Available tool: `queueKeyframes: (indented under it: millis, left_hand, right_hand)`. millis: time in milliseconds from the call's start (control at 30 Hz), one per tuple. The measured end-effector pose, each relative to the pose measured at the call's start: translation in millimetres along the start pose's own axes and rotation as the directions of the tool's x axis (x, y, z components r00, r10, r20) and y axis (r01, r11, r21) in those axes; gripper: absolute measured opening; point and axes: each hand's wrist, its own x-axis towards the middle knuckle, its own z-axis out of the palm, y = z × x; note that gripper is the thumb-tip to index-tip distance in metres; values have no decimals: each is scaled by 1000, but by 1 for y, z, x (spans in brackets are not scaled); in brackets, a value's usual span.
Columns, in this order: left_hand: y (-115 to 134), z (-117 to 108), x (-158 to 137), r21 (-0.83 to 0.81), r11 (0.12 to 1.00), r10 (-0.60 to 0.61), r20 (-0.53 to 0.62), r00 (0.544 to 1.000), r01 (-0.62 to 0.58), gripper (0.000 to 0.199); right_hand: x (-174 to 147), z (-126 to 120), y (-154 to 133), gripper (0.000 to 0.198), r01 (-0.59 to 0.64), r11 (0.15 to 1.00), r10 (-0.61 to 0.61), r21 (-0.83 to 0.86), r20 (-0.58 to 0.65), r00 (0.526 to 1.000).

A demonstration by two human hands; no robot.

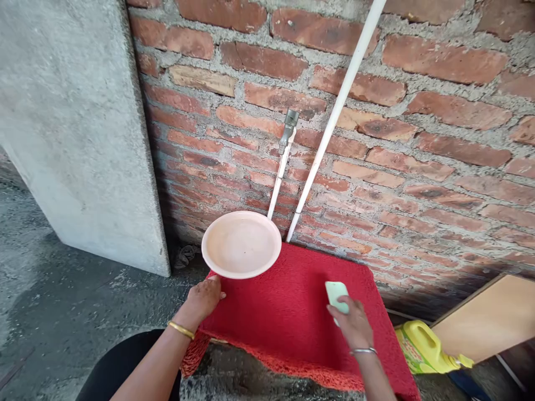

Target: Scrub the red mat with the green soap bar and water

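Note:
A red, loopy-textured mat lies spread over a low slab, its front edge hanging down. My left hand is curled, gripping the mat's left edge just below the basin. In my right hand is a pale green rounded block, brush-like in shape, held over the right half of the mat; its underside is hidden. A shallow pale pink basin rests at the mat's back left corner, with what looks like some cloudy water inside.
Behind the mat rises a brick wall with a long white pipe and a shorter pipe topped by a grey tap. A concrete slab leans at left. At right are a yellow jug and a tan board.

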Motion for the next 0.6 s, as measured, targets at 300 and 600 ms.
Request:
queueKeyframes:
  millis: [300,600]
  left_hand:
    - [-10,8,3,-50,997,48,-52,997,-51,34]
    - [-12,9,6,-15,998,58,-43,997,-59,35]
  right_hand:
    - [-12,62,-119,21,289,957,-283,-36,109,953]
    - [39,-18,42,24,-38,999,39,25,-24,999]
